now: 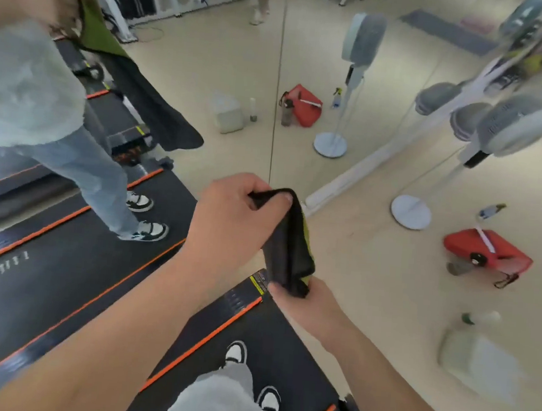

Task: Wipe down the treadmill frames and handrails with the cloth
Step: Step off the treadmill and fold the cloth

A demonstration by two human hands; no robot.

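1. I see the cloth (288,242) up in the air between my two hands. It is dark on one side and yellow-green on the other. It hangs folded over the front right corner of the treadmill (278,345).
2. My left hand (232,221) holds the top of the cloth. Its fingers are curled round the top edge, and the thumb presses on the fold.
3. My right hand (307,305) holds the bottom end. Its thumb and fingers pinch the cloth from below.
4. The treadmill is black with orange lines along its sides. Two white and black shoes (235,353) stand on its belt, near its right edge.
5. On the floor to the right of the treadmill lies a red bag (486,251). A small spray bottle (491,210) lies just behind it, near the round foot of a fan (411,211). A pale jug (481,361) sits closer to me, but it is blurry.
6. A big mirror (210,54) stands in front. It shows a person (29,89) in a pale top and blue jeans on the treadmill, holding up the same cloth.
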